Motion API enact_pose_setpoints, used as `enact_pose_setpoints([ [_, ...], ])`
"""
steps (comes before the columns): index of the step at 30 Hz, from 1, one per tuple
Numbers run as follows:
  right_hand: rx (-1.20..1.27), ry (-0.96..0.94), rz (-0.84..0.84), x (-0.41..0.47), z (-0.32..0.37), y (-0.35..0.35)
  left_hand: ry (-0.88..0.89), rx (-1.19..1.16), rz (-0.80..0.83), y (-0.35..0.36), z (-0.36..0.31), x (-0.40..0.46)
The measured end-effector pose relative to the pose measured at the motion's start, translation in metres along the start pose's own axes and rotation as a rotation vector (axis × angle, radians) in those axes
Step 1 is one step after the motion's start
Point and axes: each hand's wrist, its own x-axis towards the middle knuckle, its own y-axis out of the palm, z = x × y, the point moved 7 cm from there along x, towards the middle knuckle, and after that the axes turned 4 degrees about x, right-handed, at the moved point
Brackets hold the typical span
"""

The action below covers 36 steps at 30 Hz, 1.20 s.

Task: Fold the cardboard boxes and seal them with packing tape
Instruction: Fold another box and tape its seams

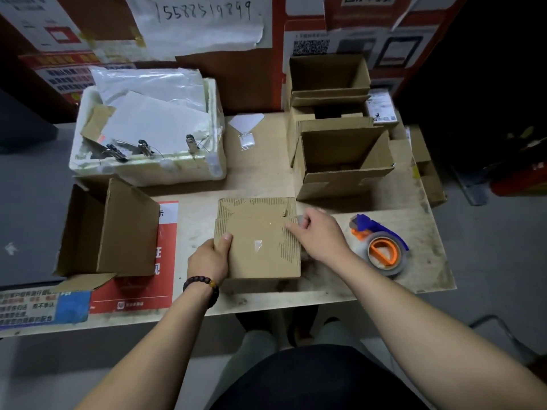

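A small closed cardboard box [257, 244] with a torn, ribbed top stands at the middle of the wooden table [325, 294]. My left hand [210, 260] grips its near left corner, thumb on the top. My right hand [318, 232] rests on the box's right edge, and its fingers pinch what looks like a strip of clear tape there. A tape dispenser [381, 250] with a blue handle and orange core lies on the table just right of my right hand.
An open box [109, 232] lies on its side at the left. Open boxes [343, 161] stand stacked at the back right. A white foam crate [148, 128] with papers and clips sits at the back left. Printed sheets [133, 291] cover the table's near left.
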Motion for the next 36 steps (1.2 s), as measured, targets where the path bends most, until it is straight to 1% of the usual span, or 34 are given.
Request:
enact_pose_setpoints([
  [2,-0.131,-0.055,-0.013,0.011,0.016,0.004,-0.006,-0.001,-0.011,-0.001,-0.001,-0.002],
  [4,-0.156,0.002,0.014,0.021,0.018,0.01,0.0,0.0,-0.014,-0.002,-0.002,-0.003],
  [6,-0.046,0.095,0.058,0.034,0.008,0.019,0.011,0.001,-0.012,-0.002,-0.003,-0.003],
  [8,0.14,0.178,0.085,0.044,-0.004,0.028,0.011,-0.014,-0.009,-0.003,-0.003,-0.003],
  [11,0.385,0.242,0.121,0.043,-0.013,0.032,0.01,-0.05,-0.004,-0.004,-0.001,-0.001],
  [13,0.482,0.271,0.139,0.035,-0.017,0.03,0.011,-0.062,0.007,-0.002,0.001,-0.001],
  [14,0.488,0.286,0.137,0.029,-0.021,0.028,0.008,-0.064,0.011,-0.002,0.002,-0.001],
  [16,0.388,0.289,0.164,0.016,-0.025,0.023,0.014,-0.068,0.015,-0.002,0.003,0.0],
  [18,0.22,0.243,0.251,0.004,-0.026,0.025,0.025,-0.067,0.012,-0.003,0.002,0.001],
  [20,0.189,0.209,0.316,-0.002,-0.027,0.031,0.04,-0.061,0.005,-0.003,0.002,0.001],
  [23,0.235,0.172,0.289,-0.001,-0.028,0.037,0.057,-0.066,-0.002,-0.002,0.002,0.001],
  [26,0.338,0.207,0.235,0.0,-0.035,0.035,0.074,-0.039,-0.002,-0.003,0.003,0.003],
  [28,0.276,0.178,0.193,0.003,-0.034,0.027,0.083,-0.026,-0.004,-0.003,0.002,0.003],
  [32,0.022,0.036,0.175,0.009,-0.019,0.021,0.093,-0.028,-0.016,-0.003,0.001,0.002],
  [34,0.006,0.027,0.181,0.009,-0.016,0.024,0.096,-0.019,-0.02,-0.003,0.001,0.001],
  [36,0.099,0.067,0.209,0.009,-0.022,0.028,0.094,-0.02,-0.023,-0.002,0.001,0.0],
])
